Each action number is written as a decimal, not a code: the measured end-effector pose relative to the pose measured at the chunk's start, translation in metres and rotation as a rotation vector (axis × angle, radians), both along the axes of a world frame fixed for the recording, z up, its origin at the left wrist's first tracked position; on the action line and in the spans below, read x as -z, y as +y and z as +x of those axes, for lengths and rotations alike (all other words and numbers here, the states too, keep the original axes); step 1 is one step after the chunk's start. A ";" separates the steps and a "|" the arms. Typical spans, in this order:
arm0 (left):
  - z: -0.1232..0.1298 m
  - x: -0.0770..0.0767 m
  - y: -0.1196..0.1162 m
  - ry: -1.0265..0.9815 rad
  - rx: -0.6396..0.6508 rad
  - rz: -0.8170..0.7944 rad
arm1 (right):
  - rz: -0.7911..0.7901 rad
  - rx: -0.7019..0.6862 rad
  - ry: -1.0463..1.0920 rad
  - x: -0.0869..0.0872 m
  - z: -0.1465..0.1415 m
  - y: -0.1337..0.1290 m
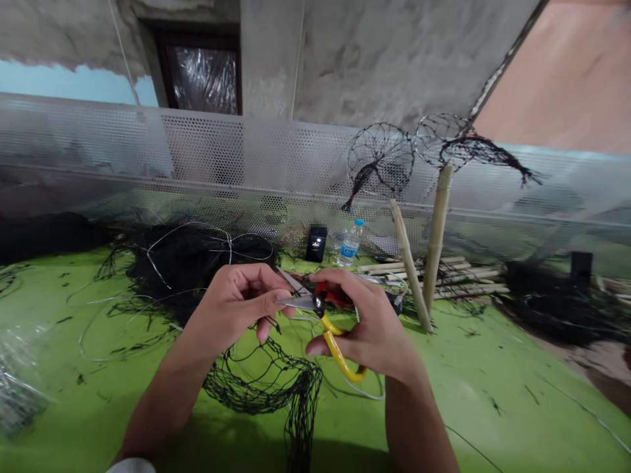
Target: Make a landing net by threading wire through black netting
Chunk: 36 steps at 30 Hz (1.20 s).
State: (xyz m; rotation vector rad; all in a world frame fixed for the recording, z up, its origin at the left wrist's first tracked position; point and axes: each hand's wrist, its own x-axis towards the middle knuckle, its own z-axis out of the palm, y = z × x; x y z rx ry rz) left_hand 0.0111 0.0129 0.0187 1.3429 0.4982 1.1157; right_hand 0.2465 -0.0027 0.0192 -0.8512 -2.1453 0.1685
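We worked at a bright green table (473,374) strewn with dark clippings, a perforated panel (202,144) and rough grey wall (384,59) at twelve o'clock. From our scissors (344,351), pale bamboo poles (438,243) stood at two o'clock and a clear plastic bottle (348,251) at one. Our left hand (249,302) pinched narrowly at a cord of the black net (256,397), an open-meshed bowl with a bunched tail, sagging at seven o'clock. Our right hand (369,322) gripped the yellow-handled scissors, steel blades parted beside the left fingertips.
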 end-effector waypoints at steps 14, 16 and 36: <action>-0.001 0.005 0.005 0.028 0.044 -0.007 | 0.085 -0.013 -0.015 0.002 -0.003 0.004; -0.003 0.004 0.004 0.028 0.035 0.002 | 0.104 -0.015 -0.017 0.002 -0.003 0.003; 0.002 0.002 0.009 0.132 -0.136 0.135 | -0.222 0.033 0.278 0.016 -0.014 0.012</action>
